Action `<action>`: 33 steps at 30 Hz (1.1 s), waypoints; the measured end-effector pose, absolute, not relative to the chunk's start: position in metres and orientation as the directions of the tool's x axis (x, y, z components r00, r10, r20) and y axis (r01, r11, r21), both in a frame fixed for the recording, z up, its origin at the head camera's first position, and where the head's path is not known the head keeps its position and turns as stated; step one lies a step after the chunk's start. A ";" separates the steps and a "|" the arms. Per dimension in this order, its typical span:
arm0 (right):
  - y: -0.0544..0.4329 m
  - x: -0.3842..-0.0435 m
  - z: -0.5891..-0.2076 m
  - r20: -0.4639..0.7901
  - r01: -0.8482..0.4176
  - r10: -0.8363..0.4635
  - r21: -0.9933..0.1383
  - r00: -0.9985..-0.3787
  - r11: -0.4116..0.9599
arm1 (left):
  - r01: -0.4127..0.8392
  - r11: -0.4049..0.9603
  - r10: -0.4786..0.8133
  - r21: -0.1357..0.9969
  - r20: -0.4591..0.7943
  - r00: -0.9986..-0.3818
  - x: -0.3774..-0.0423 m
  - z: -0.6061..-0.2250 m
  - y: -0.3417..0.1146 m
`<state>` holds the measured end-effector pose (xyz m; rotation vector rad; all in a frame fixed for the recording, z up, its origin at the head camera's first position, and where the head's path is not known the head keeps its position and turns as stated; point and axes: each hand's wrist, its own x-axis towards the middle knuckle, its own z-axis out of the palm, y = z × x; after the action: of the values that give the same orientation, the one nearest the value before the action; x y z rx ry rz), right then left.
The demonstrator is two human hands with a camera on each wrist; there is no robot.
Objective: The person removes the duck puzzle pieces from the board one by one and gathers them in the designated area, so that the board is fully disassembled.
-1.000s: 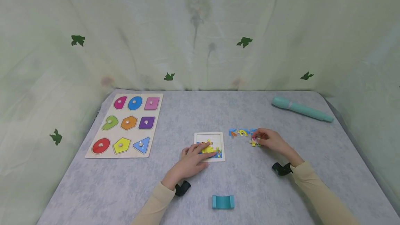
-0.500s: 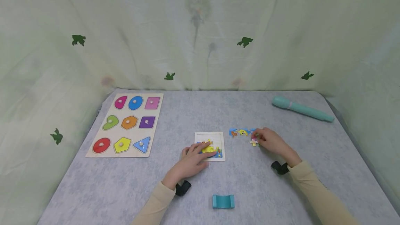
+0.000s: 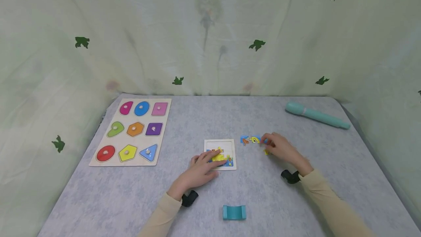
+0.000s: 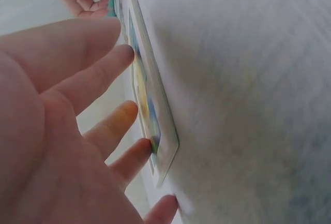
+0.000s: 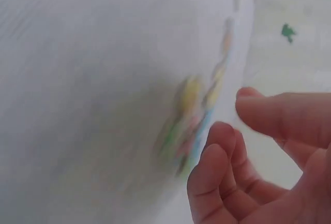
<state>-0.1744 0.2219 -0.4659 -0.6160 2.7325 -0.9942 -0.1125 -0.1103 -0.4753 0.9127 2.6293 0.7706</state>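
My left hand (image 3: 197, 175) rests with fingers spread over a small white-framed jigsaw tray (image 3: 219, 143). Yellow and blue pieces fill the near part of its inside, partly under the fingers. The left wrist view shows the fingertips (image 4: 135, 111) right at the picture and one finger on the table past the tray's corner. To the right, my right hand (image 3: 285, 151) hovers at a row of loose jigsaw pieces (image 3: 254, 140), covering its right end. A yellow edge of another jigsaw piece (image 3: 266, 152) shows beneath it. In the right wrist view, the thumb stands apart from loosely bent fingers, nothing between them.
A wooden shape board (image 3: 150, 156) with coloured knobbed shapes lies at the left. At the back right is a teal club-shaped stick (image 3: 317, 115). Close to the front sits a small teal curved holder (image 3: 234, 213). Printed fabric (image 3: 210, 65) hangs behind the table.
My right hand has shifted slightly left and away from me, from the nearer loose piece toward the row's right end; the nearer piece is now mostly covered. My left hand stays put.
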 end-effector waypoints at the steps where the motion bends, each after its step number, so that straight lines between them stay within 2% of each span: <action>1: 0.217 -0.175 -0.465 -0.012 -0.329 -0.449 -0.662 -0.894 0.673 | 0.502 0.658 0.635 0.562 -0.055 -0.771 -0.112 -0.475 -0.112; 6: 0.183 -0.178 -0.460 0.019 -0.380 -0.536 -0.727 -0.844 0.572 | 0.494 0.671 0.622 0.553 -0.055 -0.781 -0.110 -0.475 -0.116; 18: 0.112 -0.182 -0.465 -0.005 -0.420 -0.639 -0.749 -0.769 0.512 | 0.456 0.683 0.595 0.570 -0.074 -0.800 -0.107 -0.472 -0.123; 24: 0.100 -0.181 -0.467 -0.008 -0.425 -0.639 -0.740 -0.769 0.520 | 0.453 0.684 0.590 0.571 -0.069 -0.804 -0.108 -0.474 -0.123; 33: 0.097 -0.183 -0.470 -0.048 -0.335 -0.615 -0.804 -0.787 0.491 | 0.428 0.711 0.562 0.557 -0.084 -0.823 -0.108 -0.474 -0.120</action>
<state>-0.1831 0.0970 -0.4695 -0.7981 2.4110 -1.1938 -0.1080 -0.1200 -0.4739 0.7872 2.6709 0.7787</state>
